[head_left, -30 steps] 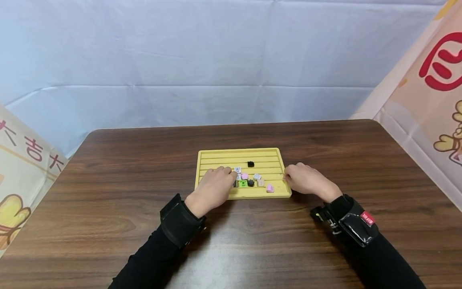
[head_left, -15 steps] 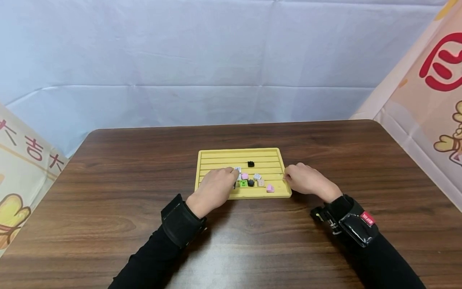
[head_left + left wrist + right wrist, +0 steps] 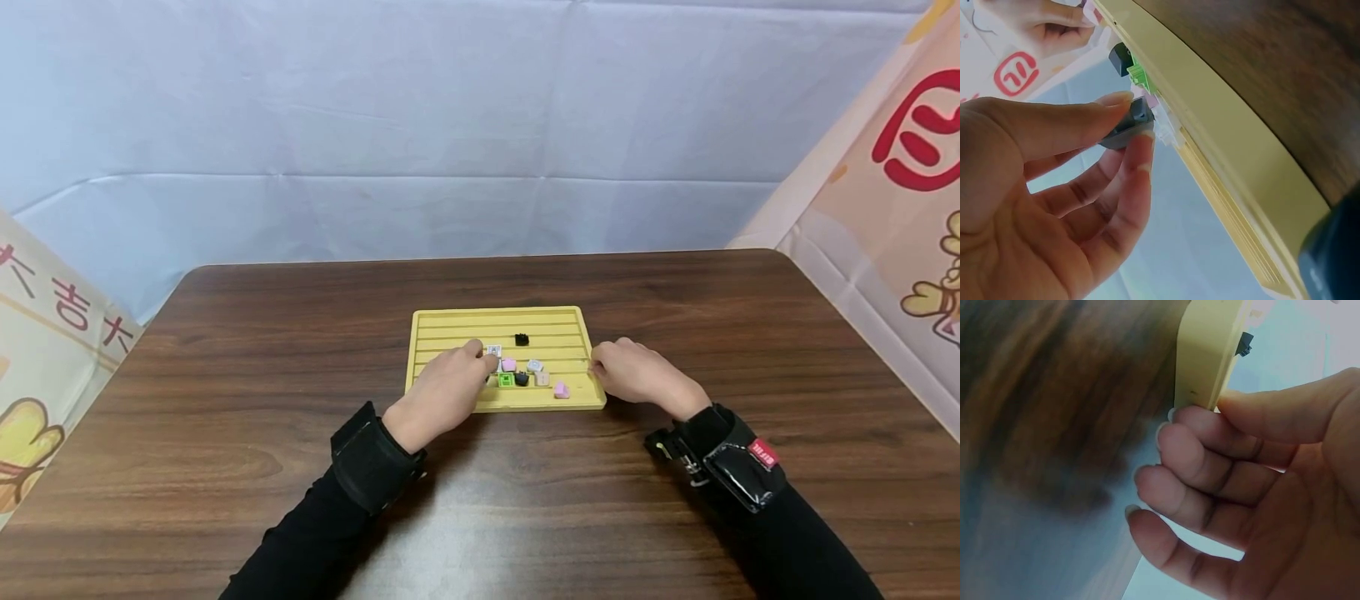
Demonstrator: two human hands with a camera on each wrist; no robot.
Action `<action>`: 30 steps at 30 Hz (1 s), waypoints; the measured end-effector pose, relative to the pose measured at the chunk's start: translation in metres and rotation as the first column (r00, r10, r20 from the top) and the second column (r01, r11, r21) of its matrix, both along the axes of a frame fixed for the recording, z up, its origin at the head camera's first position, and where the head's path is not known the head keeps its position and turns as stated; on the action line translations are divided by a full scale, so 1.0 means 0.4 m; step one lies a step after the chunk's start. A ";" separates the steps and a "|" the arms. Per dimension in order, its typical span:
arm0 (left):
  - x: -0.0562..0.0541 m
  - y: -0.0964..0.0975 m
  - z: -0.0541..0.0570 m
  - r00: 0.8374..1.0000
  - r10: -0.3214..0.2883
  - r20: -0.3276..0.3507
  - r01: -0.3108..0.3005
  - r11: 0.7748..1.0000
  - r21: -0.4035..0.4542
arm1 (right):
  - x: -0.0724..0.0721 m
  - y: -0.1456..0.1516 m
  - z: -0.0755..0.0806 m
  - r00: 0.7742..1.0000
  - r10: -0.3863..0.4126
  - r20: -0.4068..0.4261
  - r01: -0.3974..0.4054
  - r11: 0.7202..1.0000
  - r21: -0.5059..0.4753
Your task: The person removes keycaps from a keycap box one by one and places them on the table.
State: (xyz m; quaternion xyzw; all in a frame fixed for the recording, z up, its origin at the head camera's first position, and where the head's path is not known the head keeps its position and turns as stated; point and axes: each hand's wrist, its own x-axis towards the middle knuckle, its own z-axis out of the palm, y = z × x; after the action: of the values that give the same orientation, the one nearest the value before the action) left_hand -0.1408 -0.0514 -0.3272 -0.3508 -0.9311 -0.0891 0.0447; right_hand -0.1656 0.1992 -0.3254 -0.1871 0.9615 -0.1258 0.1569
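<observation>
A yellow ridged tray lies on the table with several small pieces on it. My left hand is over its left half. In the left wrist view, the thumb and fingertips pinch a small dark grey keycap, its hollow side showing. Beside those fingertips on the tray are a bright green piece, a black piece, a pink piece and a white piece. My right hand grips the tray's right edge, thumb on the rim and fingers curled against the outer side.
Farther back on the tray sits another black piece. Two pale pieces, one of them a white block, and a pink piece lie to the right. The brown wooden table reaches back to a pale cloth backdrop.
My left fingers have shifted slightly, and the index finger now stands higher above the pieces. The right hand and the tray stay where they were.
</observation>
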 end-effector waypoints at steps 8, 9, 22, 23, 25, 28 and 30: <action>0.008 -0.025 0.011 0.999 -0.023 0.039 0.021 0.998 0.060 | 0.001 0.002 -0.001 1.000 0.010 -0.009 -0.010 1.000 -0.007; 0.010 -0.029 0.012 0.999 -0.026 0.031 0.023 0.998 0.066 | 0.001 0.002 -0.001 1.000 0.010 -0.010 -0.010 1.000 -0.008; 0.041 -0.075 0.018 0.998 -0.065 -0.019 0.068 0.986 0.151 | 0.001 0.000 -0.001 1.000 0.004 -0.006 -0.004 1.000 0.005; 0.043 -0.079 0.018 0.998 -0.068 -0.015 0.069 0.986 0.154 | 0.001 0.000 -0.001 1.000 0.002 -0.005 -0.002 1.000 0.004; 0.049 -0.088 0.017 0.997 -0.072 -0.005 0.071 0.985 0.154 | 0.001 0.000 0.000 1.000 0.001 -0.002 -0.001 1.000 0.001; 0.056 -0.100 0.017 0.998 -0.065 0.015 0.062 0.987 0.147 | 0.002 -0.001 0.001 1.000 -0.003 0.002 0.003 1.000 -0.003; 0.059 -0.106 0.015 0.998 -0.062 0.023 0.058 0.989 0.139 | 0.001 -0.001 0.001 1.000 -0.005 0.004 0.005 1.000 -0.002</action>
State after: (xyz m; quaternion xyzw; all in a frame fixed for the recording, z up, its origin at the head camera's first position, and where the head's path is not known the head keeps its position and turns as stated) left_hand -0.1174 -0.0936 -0.3211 -0.3734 -0.9123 -0.1595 0.0538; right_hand -0.1650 0.1989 -0.3251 -0.1846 0.9615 -0.1276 0.1583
